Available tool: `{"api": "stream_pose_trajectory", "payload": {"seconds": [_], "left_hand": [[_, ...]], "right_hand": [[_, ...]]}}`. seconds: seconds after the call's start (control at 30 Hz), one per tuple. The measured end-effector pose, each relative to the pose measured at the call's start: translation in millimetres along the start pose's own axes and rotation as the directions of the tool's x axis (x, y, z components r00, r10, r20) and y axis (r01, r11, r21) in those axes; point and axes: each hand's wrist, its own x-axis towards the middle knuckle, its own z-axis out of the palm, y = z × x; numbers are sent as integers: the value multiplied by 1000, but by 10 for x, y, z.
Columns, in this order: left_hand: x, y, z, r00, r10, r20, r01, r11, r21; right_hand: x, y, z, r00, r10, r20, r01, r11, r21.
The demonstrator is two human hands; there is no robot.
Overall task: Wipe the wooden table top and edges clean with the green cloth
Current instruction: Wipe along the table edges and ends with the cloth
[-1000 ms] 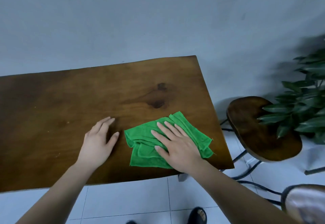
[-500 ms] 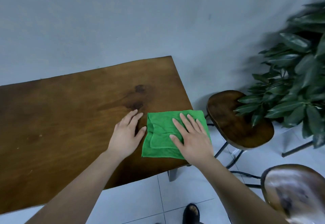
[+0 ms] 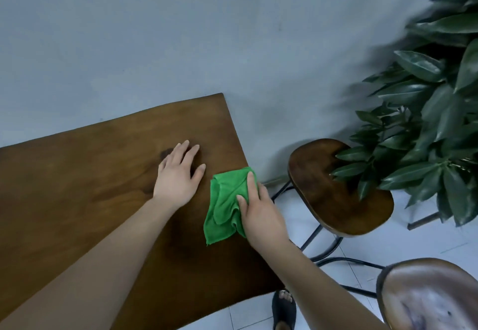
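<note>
Since the earlier frames the green cloth (image 3: 222,205) has slid off the open top and now lies bunched at the right edge of the wooden table (image 3: 77,187). The right hand (image 3: 261,213) grips it there, thumb and forefinger on top, the other fingers dropping out of sight past the edge. The left hand (image 3: 178,177) has shifted further up the top and rests flat, fingers straight, bracing. By my reading, the edges are now being wiped. A dark wooden stool (image 3: 336,187) stands just beside that edge, under a leafy plant (image 3: 426,122), on pale floor tiles (image 3: 388,247) against a grey wall (image 3: 181,32).
</note>
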Motion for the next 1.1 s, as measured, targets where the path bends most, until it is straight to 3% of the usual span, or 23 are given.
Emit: {"api": "stream_pose_trajectory", "payload": {"seconds": [0.2,0.3,0.5,0.67,0.87,1.1], "left_hand": [[502,-3,88,997,-70,-17,71,996,50],[516,25,110,997,-79,-24,81,993,82],[563,66,86,993,-114,14,111,983,143],[593,36,101,991,-128,29,123,982,145],[570,33,124,993,-118,-1,117,980,159],[542,24,121,996,-88,-20,90,985,148]], "right_hand": [[1232,-252,29,999,-49,13,47,991,128],[1941,-374,104,998,-46,-50,53,986,157],[3112,-661,79,997,77,2,-75,959,274],[3590,-775,11,989,123,81,-145,917,371],[3360,-692,-11,991,96,90,-123,916,383],[1628,-208,-24,995,-7,104,-36,913,406]]}}
